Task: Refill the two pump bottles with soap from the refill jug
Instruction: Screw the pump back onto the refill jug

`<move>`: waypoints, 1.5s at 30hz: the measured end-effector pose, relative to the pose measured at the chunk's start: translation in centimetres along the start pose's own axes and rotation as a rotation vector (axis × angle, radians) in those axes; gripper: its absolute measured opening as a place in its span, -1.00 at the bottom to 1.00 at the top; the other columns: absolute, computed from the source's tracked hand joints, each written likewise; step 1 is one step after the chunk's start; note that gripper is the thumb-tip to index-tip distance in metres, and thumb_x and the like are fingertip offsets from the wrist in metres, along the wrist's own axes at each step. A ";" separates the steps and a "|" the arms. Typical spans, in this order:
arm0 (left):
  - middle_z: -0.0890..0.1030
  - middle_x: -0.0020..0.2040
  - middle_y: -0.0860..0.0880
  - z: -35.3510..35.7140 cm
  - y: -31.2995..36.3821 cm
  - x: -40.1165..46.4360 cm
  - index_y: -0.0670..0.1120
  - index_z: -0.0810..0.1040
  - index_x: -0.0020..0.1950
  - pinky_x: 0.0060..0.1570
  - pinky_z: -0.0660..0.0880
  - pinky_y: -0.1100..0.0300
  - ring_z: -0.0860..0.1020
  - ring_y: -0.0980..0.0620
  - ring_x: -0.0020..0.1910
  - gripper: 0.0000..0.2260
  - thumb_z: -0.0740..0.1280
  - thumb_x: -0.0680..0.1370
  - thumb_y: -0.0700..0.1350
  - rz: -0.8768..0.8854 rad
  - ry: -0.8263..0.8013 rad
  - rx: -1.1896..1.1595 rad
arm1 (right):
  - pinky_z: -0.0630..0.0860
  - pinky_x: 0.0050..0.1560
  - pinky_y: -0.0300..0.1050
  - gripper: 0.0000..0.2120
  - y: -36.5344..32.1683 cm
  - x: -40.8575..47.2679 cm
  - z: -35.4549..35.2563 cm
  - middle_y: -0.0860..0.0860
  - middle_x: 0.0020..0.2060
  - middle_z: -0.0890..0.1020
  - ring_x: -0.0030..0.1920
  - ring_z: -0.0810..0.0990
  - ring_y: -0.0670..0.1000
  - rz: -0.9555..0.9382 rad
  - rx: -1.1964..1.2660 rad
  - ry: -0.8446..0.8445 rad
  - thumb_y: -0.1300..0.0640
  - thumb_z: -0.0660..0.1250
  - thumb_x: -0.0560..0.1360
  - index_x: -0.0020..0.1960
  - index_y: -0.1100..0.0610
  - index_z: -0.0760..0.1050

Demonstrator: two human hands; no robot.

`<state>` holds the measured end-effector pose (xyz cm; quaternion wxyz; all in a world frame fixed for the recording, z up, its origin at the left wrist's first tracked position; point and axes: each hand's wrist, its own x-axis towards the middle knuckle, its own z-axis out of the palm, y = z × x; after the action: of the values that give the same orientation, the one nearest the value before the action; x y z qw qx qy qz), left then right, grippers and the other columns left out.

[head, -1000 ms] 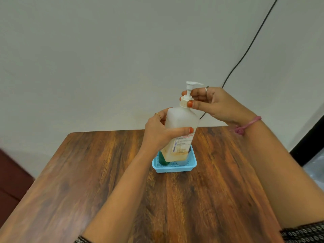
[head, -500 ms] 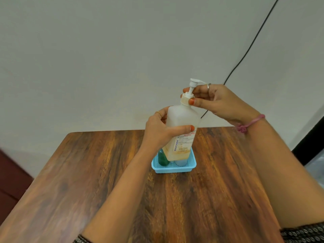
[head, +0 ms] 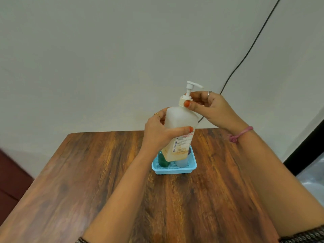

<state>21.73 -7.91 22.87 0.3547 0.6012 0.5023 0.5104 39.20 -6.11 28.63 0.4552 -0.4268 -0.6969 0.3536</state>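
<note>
A tall translucent pump bottle (head: 180, 120) with a little amber soap at its bottom is held up above a blue basket (head: 173, 170). My left hand (head: 158, 132) grips its body, thumb across the label. My right hand (head: 209, 107) pinches the cream collar of the white pump head (head: 190, 86) at the neck. The bottle leans slightly left at its base. In the basket stand a small green bottle (head: 162, 161) and a pale container (head: 182, 162), both partly hidden behind the raised bottle.
The basket sits on a brown wooden table (head: 105, 181) near its far edge, against a pale wall. A black cable (head: 245, 57) runs down the wall at the right. A dark object stands beyond the table's right side.
The bottle has risen a little above the basket and tilted. My right hand's fingers have shifted round the pump collar. My left hand's hold is unchanged.
</note>
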 end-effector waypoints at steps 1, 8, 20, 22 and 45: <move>0.66 -0.07 0.15 0.0 0.0 0.0 0.13 0.57 0.10 -0.14 0.64 0.19 0.62 0.25 -0.10 -0.45 0.66 0.16 0.07 -0.002 0.000 -0.003 | 0.49 0.26 -0.02 -0.54 0.0 0.0 -0.2 -0.01 0.08 0.66 0.14 0.60 -0.05 0.007 0.019 -0.021 -0.12 0.43 0.31 0.16 0.05 0.56; 0.67 -0.01 0.10 0.0 -0.1 0.1 0.07 0.58 0.17 -0.08 0.65 0.11 0.64 0.15 -0.03 -0.37 0.65 0.15 0.09 0.006 0.008 0.010 | 0.58 0.04 -0.15 -0.61 0.6 0.3 0.8 -0.03 -0.04 0.66 -0.01 0.62 -0.08 0.036 0.035 0.043 0.06 0.54 0.31 0.10 0.06 0.56; 0.65 -0.08 0.18 -0.1 -0.3 -0.1 0.20 0.54 0.06 -0.20 0.60 0.31 0.62 0.29 -0.11 -0.47 0.63 0.15 0.14 0.022 0.000 0.038 | 0.57 -0.04 -0.17 -0.49 0.6 1.0 1.9 -0.03 -0.09 0.68 -0.06 0.65 -0.07 0.112 0.272 0.000 -0.01 0.58 0.17 0.07 0.08 0.56; 0.65 -0.06 0.18 -0.2 -0.4 -0.1 0.19 0.54 0.09 -0.19 0.61 0.29 0.62 0.26 -0.09 -0.44 0.62 0.15 0.15 0.019 0.007 0.035 | 0.56 0.00 -0.22 -0.50 0.4 1.0 1.3 -0.02 0.05 0.67 0.06 0.64 -0.08 0.127 0.345 -0.126 0.02 0.53 0.24 0.15 0.06 0.54; 0.63 -0.04 0.19 -0.8 -1.1 -0.5 0.19 0.52 0.10 -0.18 0.61 0.27 0.62 0.23 -0.07 -0.39 0.62 0.10 0.16 -0.036 -0.013 0.005 | 0.56 -0.01 -0.26 -0.56 0.3 0.7 1.5 0.02 0.12 0.66 0.16 0.61 -0.03 0.182 0.384 -0.196 0.12 0.44 0.38 0.24 0.14 0.52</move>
<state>20.65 -8.19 21.85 0.3655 0.5962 0.5121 0.4987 37.71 -5.50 28.10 0.4244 -0.3573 -0.6162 0.5590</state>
